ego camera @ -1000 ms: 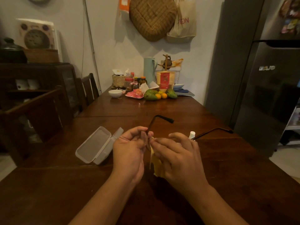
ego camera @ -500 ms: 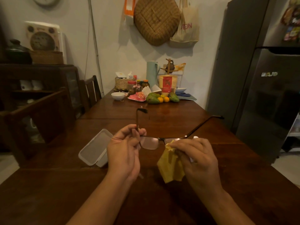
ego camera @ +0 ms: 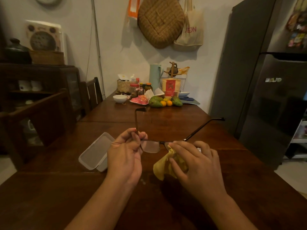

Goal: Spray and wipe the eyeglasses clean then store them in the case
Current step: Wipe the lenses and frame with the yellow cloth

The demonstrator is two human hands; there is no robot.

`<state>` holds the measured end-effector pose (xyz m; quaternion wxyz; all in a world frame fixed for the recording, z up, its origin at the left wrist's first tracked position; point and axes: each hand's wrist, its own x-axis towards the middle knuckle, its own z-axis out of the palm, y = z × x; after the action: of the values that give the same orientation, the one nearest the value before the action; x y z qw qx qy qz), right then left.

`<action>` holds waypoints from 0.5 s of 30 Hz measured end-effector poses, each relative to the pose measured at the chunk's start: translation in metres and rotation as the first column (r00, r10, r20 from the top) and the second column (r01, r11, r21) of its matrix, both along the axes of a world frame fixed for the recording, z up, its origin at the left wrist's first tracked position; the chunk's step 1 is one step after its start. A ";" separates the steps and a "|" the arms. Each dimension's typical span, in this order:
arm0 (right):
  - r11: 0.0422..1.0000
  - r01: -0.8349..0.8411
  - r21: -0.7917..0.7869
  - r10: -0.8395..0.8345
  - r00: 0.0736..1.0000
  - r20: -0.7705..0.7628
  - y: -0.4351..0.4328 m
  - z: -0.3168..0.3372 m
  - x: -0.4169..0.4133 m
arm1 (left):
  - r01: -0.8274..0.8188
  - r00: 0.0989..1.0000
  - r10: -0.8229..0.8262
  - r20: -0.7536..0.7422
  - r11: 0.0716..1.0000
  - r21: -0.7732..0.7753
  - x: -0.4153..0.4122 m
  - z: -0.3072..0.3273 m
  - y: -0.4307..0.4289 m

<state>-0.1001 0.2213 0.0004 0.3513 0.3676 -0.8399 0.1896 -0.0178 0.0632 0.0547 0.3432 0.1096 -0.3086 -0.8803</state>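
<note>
Thin dark-framed eyeglasses hang above the wooden table, both temple arms unfolded and pointing away from me. My left hand pinches the frame at its left hinge. A yellow cloth is pressed around the right lens by my right hand, which hides that lens. The left lens shows bare between my hands. A clear plastic case lies open on the table, left of my left hand. A small white bit of the spray bottle peeks out behind my right fingers.
At the table's far end stand a white bowl, jars, a basket, a pale green jug and fruit. Wooden chairs line the left side. A dark fridge rises at the right.
The glasses turned from edge-on to lenses facing me. My right hand moved the cloth from the middle onto the right lens. In the last half second little has shifted.
</note>
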 end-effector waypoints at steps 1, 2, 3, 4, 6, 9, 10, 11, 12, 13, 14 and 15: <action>1.000 0.006 0.005 -0.006 1.000 0.000 0.000 -0.001 -0.001 | 0.004 1.000 -0.004 -0.005 1.000 -0.008 0.000 0.000 0.000; 1.000 0.011 0.006 -0.011 1.000 -0.005 0.001 -0.001 -0.002 | 0.008 1.000 -0.008 -0.007 1.000 -0.014 0.000 -0.001 0.000; 1.000 0.017 0.001 -0.017 1.000 -0.016 0.002 -0.001 -0.002 | 0.012 1.000 -0.012 -0.005 1.000 -0.016 0.000 -0.001 0.000; 1.000 0.021 -0.009 -0.022 0.999 -0.034 0.002 0.000 -0.003 | 0.016 1.000 -0.016 0.001 1.000 -0.020 0.000 -0.001 0.000; 0.999 0.022 -0.040 -0.025 0.996 -0.083 0.003 0.001 -0.003 | 0.016 1.000 -0.016 0.011 0.999 -0.035 0.000 -0.002 -0.001; 0.995 -0.013 -0.101 0.001 0.993 -0.117 0.006 0.000 -0.005 | 0.003 1.000 -0.002 0.017 0.998 -0.064 0.000 -0.002 -0.001; 0.992 -0.030 -0.125 0.014 0.992 -0.127 0.007 0.000 -0.006 | -0.002 1.000 0.003 0.016 0.997 -0.075 0.000 -0.001 -0.001; 0.989 -0.050 -0.142 0.030 0.990 -0.139 0.009 -0.001 -0.007 | -0.006 1.000 0.007 0.014 0.997 -0.076 0.001 0.000 -0.001; 0.987 -0.070 -0.145 0.047 0.986 -0.158 0.010 -0.001 -0.007 | -0.009 1.000 0.009 0.013 0.998 -0.068 0.001 0.000 -0.001; 0.987 -0.083 -0.137 0.058 0.982 -0.178 0.011 -0.001 -0.006 | -0.009 1.000 0.010 0.013 0.998 -0.057 0.001 0.000 -0.002; 0.989 -0.083 -0.124 0.059 0.980 -0.188 0.011 0.000 -0.006 | -0.007 1.000 0.008 0.011 0.999 -0.053 0.001 0.000 -0.002; 0.991 -0.072 -0.109 0.051 0.982 -0.181 0.012 0.001 -0.005 | -0.006 1.000 0.007 0.007 0.999 -0.054 0.001 0.000 -0.003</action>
<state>-0.1048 0.2328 0.0014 0.4393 0.3881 -0.7812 0.2147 -0.0167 0.0601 0.0546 0.3478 0.1045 -0.3330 -0.8702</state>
